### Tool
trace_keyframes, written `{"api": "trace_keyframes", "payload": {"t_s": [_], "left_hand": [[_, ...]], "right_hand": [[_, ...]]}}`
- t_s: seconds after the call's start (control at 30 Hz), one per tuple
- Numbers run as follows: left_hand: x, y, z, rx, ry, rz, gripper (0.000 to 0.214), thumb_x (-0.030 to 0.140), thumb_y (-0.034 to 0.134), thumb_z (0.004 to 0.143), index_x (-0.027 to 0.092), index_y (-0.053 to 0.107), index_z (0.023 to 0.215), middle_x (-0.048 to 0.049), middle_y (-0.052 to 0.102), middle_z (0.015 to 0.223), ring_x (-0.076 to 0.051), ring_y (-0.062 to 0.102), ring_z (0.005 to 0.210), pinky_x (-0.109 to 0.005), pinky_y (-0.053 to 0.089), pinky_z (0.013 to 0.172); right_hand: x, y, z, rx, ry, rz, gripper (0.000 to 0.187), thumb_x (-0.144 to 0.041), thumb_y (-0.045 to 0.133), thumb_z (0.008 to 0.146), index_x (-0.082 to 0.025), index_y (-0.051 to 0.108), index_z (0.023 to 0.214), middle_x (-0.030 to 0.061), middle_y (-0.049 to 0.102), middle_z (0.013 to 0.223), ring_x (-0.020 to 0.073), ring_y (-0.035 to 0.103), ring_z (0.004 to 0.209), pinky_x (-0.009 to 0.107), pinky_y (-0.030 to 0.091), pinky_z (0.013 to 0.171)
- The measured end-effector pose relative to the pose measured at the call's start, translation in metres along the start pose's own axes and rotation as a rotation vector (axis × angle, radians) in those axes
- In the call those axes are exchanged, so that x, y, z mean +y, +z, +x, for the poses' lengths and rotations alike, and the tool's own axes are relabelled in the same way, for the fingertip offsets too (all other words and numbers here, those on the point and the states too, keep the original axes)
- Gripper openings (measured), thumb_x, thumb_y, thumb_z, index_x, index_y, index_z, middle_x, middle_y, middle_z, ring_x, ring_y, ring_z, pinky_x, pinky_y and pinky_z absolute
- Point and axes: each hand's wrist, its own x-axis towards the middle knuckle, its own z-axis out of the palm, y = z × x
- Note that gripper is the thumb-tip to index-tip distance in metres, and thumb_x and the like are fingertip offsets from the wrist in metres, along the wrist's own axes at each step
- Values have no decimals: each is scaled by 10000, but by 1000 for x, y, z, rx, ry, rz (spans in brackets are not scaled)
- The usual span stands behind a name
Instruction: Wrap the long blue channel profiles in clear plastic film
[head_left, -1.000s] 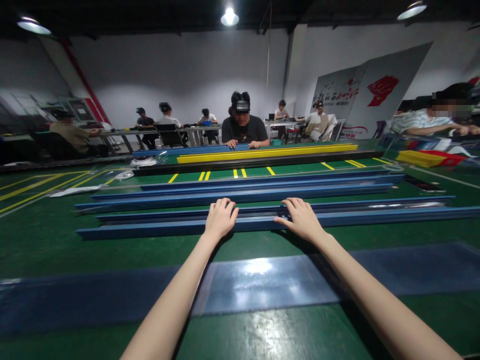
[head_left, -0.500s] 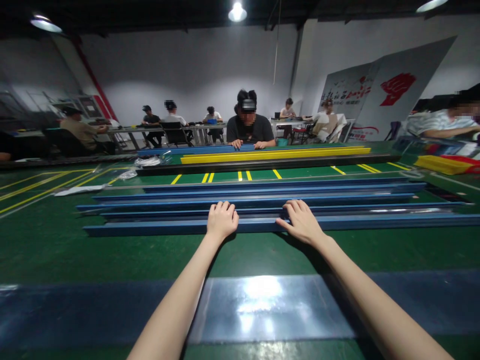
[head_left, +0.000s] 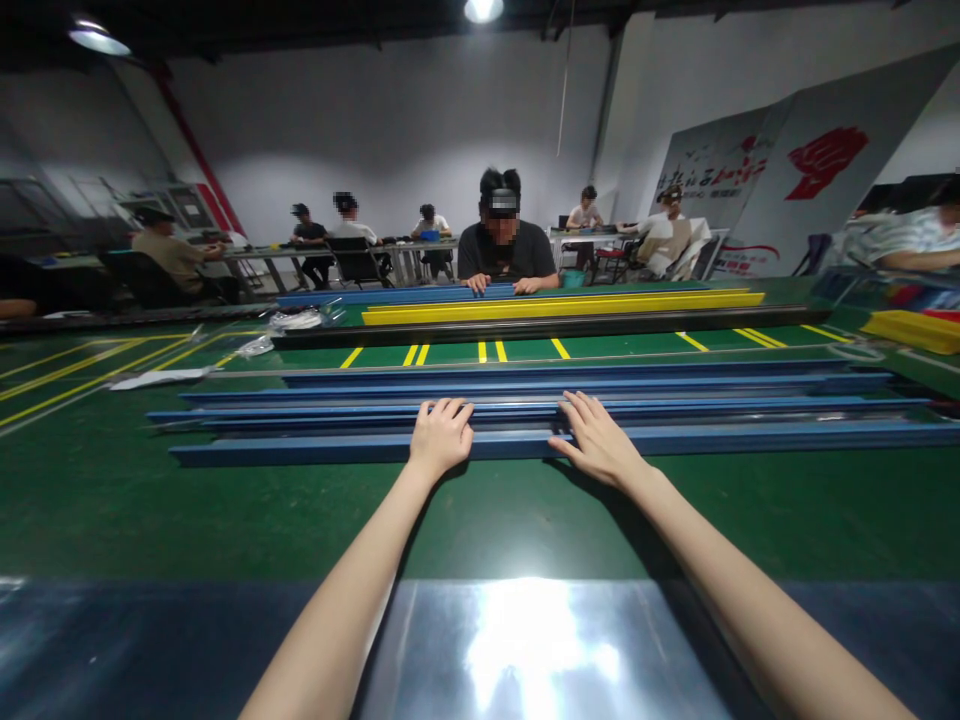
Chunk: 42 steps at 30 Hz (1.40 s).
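Several long blue rails lie side by side across the green table. My left hand (head_left: 441,435) rests on the nearest blue rail (head_left: 300,451), its fingers curled over the rail's far edge. To its right, my right hand (head_left: 596,438) lies on the same rail with fingers stretched forward and pressed down over its top. Both arms reach straight out from the bottom of the view. The second blue rail (head_left: 315,419) runs just beyond my fingertips.
A glossy dark blue strip (head_left: 150,650) runs along the table's near edge. Beyond the blue rails lie yellow rails (head_left: 570,304) and a black rail (head_left: 525,325), with a person (head_left: 504,250) seated behind them, hands on a blue rail. Plastic bags (head_left: 289,322) lie at left. Other people sit at far tables.
Both hands have slid forward with the nearest blue rail, away from me. The rail now sits closer to the second one. The view has tilted slightly.
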Motion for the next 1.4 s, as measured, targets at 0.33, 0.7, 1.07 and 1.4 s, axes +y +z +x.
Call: {"api": "trace_keyframes", "payload": {"t_s": [0.33, 0.7, 1.07, 1.4], "left_hand": [[-6, 4, 7, -51, 35, 3, 360, 188, 364, 772, 197, 550, 1081, -56, 596, 1098, -211, 496, 1006, -382, 303, 873], [-2, -5, 29, -138, -93, -44, 273, 254, 336, 838, 208, 603, 867, -36, 609, 955, -185, 506, 919, -321, 360, 780], [2, 20, 88, -252, -168, -87, 281, 239, 349, 841, 166, 616, 893, -73, 623, 950, -214, 545, 917, -329, 389, 771], [-3, 30, 91, -333, -168, -178, 318, 380, 343, 867, 157, 568, 881, -74, 614, 955, -204, 534, 934, -306, 380, 805]], "right_hand": [[1, 7, 5, -47, 31, -20, 756, -607, 188, 826, -39, 357, 1296, 187, 416, 1304, 263, 331, 1229, 436, 181, 1035], [8, -4, 21, -69, 79, 152, 496, -515, 253, 859, -148, 547, 1017, 120, 575, 982, 234, 500, 932, 360, 378, 815], [34, 10, 76, -136, 147, 107, 314, -347, 387, 838, -153, 564, 1010, 104, 582, 1006, 216, 502, 938, 300, 372, 773], [43, 31, 95, -228, 253, 262, 338, -494, 450, 779, -166, 529, 804, 84, 608, 828, 217, 531, 826, 289, 366, 682]]}}
